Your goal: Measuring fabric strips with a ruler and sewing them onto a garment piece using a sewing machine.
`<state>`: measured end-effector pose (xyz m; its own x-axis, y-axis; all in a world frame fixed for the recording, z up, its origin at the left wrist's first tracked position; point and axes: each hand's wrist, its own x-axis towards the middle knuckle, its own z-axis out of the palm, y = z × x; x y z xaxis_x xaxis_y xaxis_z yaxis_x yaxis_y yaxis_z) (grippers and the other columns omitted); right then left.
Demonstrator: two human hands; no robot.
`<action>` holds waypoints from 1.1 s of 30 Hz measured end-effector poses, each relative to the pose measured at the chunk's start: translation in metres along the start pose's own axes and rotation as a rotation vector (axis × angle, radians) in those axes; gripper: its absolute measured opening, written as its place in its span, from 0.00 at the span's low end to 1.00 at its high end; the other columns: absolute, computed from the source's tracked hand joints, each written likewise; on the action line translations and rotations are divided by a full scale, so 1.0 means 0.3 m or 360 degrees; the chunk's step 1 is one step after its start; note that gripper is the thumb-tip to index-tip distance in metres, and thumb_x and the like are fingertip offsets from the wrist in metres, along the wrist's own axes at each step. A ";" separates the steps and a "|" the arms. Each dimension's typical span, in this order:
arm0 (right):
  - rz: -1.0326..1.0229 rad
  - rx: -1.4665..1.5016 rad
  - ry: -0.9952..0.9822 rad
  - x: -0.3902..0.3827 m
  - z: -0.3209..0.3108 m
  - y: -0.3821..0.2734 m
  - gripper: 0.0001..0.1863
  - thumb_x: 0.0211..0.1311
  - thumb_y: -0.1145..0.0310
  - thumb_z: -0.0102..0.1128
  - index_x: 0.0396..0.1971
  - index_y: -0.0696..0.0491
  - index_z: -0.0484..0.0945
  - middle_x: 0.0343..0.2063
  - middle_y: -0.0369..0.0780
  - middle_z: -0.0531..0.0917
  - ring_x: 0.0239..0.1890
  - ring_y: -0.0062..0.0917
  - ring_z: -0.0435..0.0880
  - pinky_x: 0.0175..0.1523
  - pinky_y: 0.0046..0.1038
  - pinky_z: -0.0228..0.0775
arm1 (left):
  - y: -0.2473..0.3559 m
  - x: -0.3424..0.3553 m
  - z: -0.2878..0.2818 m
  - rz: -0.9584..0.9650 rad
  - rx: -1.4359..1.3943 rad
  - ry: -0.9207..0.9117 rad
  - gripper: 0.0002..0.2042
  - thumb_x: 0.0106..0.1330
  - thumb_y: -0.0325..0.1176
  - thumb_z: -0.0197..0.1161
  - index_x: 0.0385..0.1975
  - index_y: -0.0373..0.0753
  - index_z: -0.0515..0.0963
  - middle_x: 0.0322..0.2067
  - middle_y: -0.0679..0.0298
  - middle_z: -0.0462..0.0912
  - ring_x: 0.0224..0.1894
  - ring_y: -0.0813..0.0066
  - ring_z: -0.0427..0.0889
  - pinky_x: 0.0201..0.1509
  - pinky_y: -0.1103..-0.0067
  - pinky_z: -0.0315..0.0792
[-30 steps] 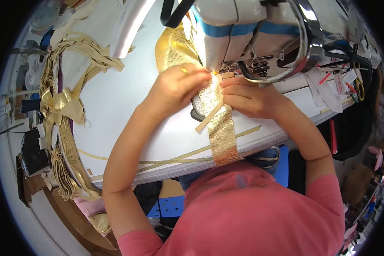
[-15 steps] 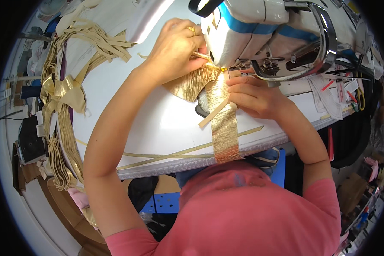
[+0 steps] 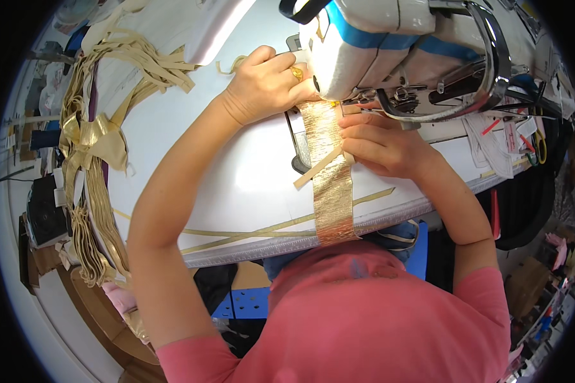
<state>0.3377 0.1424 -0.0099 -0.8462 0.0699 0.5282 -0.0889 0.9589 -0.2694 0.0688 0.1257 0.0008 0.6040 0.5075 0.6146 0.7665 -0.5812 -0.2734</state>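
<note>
A shiny gold fabric strip (image 3: 333,201) runs from under the head of a sewing machine (image 3: 364,54) down over the table's front edge to my lap. My left hand (image 3: 267,83), wearing a ring, is closed with its thumb side at the strip's far end, left of the needle area. At the strip's right edge my right hand (image 3: 383,145) grips the fabric, fingers bent close to the needle. A narrow beige strip (image 3: 317,168) lies slantwise across the gold one and passes beneath my right fingers. The machine head and my hands hide the stitching point.
Bundles of gold-beige strips (image 3: 96,191) with a bow hang along the table's left side. Thin loose strips (image 3: 262,228) lie near the ruler-marked front edge (image 3: 255,252). Yellow-handled scissors (image 3: 541,147) and white pieces (image 3: 489,145) are at the right. A bright lamp (image 3: 222,29) sits behind.
The gold flap that spread left of the needle is gone from there, uncovering the metal plate. My left hand has shifted slightly down and turned; my right hand stays nearly in place.
</note>
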 end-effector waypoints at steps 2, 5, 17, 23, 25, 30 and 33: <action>-0.0001 0.0007 0.0001 0.004 -0.001 -0.002 0.15 0.44 0.76 0.71 0.36 0.53 0.79 0.39 0.37 0.83 0.49 0.32 0.83 0.57 0.39 0.74 | -0.009 -0.006 -0.015 0.0252 0.0042 0.0152 0.07 0.56 0.40 0.65 0.26 0.47 0.76 0.28 0.74 0.80 0.36 0.80 0.80 0.39 0.77 0.67; 0.0002 -0.0001 -0.0005 -0.005 -0.002 -0.001 0.16 0.44 0.76 0.71 0.36 0.53 0.79 0.39 0.37 0.83 0.49 0.32 0.83 0.56 0.38 0.74 | -0.025 -0.024 -0.061 0.0483 0.0049 -0.0082 0.08 0.56 0.40 0.63 0.32 0.47 0.76 0.37 0.76 0.80 0.42 0.82 0.79 0.43 0.77 0.67; 0.0141 0.0094 -0.0019 -0.025 -0.006 0.015 0.13 0.49 0.77 0.68 0.38 0.54 0.80 0.41 0.39 0.84 0.50 0.34 0.83 0.57 0.38 0.74 | 0.176 -0.063 -0.111 -0.0143 -0.0757 -0.0349 0.17 0.59 0.29 0.65 0.49 0.39 0.80 0.50 0.66 0.81 0.55 0.73 0.79 0.56 0.73 0.68; 0.0778 0.0825 0.0562 -0.032 -0.003 0.027 0.13 0.51 0.73 0.65 0.39 0.50 0.82 0.38 0.39 0.86 0.38 0.33 0.86 0.43 0.33 0.79 | 0.173 -0.074 -0.105 -0.0175 -0.0860 -0.0339 0.17 0.59 0.27 0.64 0.50 0.38 0.79 0.51 0.64 0.80 0.55 0.70 0.78 0.59 0.71 0.69; 0.0441 0.0311 0.0211 -0.037 -0.004 0.031 0.13 0.50 0.72 0.66 0.38 0.47 0.82 0.39 0.37 0.86 0.40 0.32 0.86 0.43 0.32 0.79 | 0.170 -0.077 -0.103 -0.0153 -0.0856 -0.0365 0.18 0.59 0.27 0.64 0.50 0.39 0.79 0.51 0.63 0.80 0.55 0.69 0.78 0.60 0.70 0.69; 0.0200 0.0278 0.0008 -0.033 -0.009 0.017 0.15 0.48 0.79 0.67 0.40 0.56 0.81 0.42 0.41 0.84 0.48 0.35 0.83 0.52 0.34 0.75 | 0.169 -0.079 -0.096 -0.0165 -0.0915 -0.0344 0.19 0.57 0.27 0.64 0.51 0.39 0.79 0.52 0.62 0.79 0.55 0.68 0.78 0.59 0.70 0.69; 0.0135 0.0228 -0.0003 -0.032 -0.006 0.014 0.16 0.45 0.79 0.68 0.38 0.54 0.80 0.41 0.40 0.83 0.49 0.35 0.82 0.52 0.34 0.76 | 0.169 -0.085 -0.092 -0.0183 -0.0929 -0.0350 0.20 0.57 0.27 0.64 0.52 0.39 0.78 0.52 0.62 0.79 0.55 0.67 0.78 0.59 0.70 0.69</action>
<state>0.3463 0.1462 -0.0147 -0.8550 0.1483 0.4970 -0.0908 0.9006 -0.4250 0.0862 0.0657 -0.0085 0.6034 0.6699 0.4325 0.6211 -0.7350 0.2720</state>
